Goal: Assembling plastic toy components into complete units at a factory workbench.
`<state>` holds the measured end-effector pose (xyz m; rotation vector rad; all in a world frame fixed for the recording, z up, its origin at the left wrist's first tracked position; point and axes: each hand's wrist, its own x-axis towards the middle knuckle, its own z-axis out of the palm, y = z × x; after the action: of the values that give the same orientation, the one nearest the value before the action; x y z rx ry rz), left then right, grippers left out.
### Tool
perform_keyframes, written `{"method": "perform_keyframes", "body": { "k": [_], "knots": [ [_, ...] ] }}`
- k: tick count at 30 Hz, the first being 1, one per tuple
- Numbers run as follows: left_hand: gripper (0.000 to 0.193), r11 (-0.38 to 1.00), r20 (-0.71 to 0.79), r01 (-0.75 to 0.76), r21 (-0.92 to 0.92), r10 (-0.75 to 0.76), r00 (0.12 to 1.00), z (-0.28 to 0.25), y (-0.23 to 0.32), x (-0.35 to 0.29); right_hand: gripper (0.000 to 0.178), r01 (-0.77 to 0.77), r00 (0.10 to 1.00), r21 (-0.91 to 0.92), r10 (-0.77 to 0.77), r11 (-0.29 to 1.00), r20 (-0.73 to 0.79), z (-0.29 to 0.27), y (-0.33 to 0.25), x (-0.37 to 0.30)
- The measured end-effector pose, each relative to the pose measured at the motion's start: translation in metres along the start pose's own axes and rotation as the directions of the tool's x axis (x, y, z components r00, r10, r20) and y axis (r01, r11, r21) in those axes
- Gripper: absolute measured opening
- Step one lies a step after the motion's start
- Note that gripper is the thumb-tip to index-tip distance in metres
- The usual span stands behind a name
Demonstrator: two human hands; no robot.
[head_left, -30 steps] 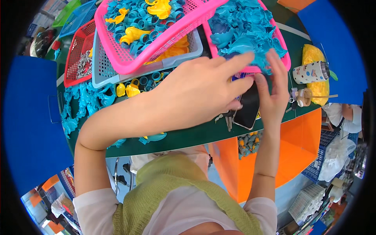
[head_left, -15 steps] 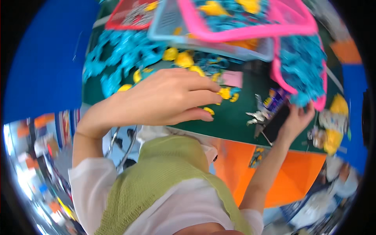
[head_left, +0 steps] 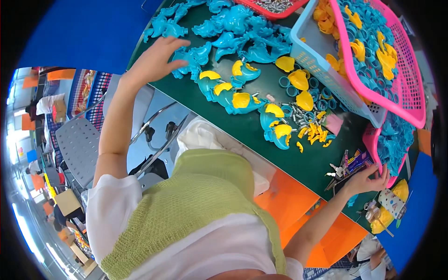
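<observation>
Head view: left hand splayed open on teal shells; right hand curled on dark tool, grip unclear. Likely knocks shells off table edge.

- Green table, orange front panel below its edge.
- Blue partition at upper left, another at lower right.
- Grey chair on left, metal legs.
- Bright daylight along lower left; pale floor.

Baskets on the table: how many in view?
4. Pink basket stacked in a pale blue basket at upper right, a red basket at top, another pink basket by the right hand. More may be hidden.
</observation>
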<state>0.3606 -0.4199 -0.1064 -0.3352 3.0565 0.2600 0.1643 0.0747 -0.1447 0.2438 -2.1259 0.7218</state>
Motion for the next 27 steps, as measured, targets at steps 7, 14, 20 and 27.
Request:
{"method": "perform_keyframes", "body": {
  "k": [7,14,20,27],
  "knots": [
    [0.053,0.939,-0.038,0.019,-0.343,-0.035,0.999,0.024,-0.004,0.004,0.035,0.152,0.985,-0.597,-0.073,0.788,0.155,-0.055,0.032,-0.033],
    [0.045,0.884,-0.14,-0.065,-0.464,-0.001,0.99,0.035,-0.025,0.034,0.024,-0.051,0.92,-0.313,0.167,0.948,0.355,-0.06,0.051,-0.065],
    [0.055,0.895,-0.403,-0.156,-0.417,-0.028,0.915,0.037,-0.016,0.055,0.027,-0.116,0.969,-0.265,0.168,0.957,0.182,-0.069,0.05,-0.048],
    [0.049,0.984,-0.563,-0.028,-0.176,-0.077,0.823,0.019,-0.029,0.037,0.019,-0.014,0.982,-0.337,-0.051,0.941,-0.183,-0.08,0.008,0.027]
  ]
}}
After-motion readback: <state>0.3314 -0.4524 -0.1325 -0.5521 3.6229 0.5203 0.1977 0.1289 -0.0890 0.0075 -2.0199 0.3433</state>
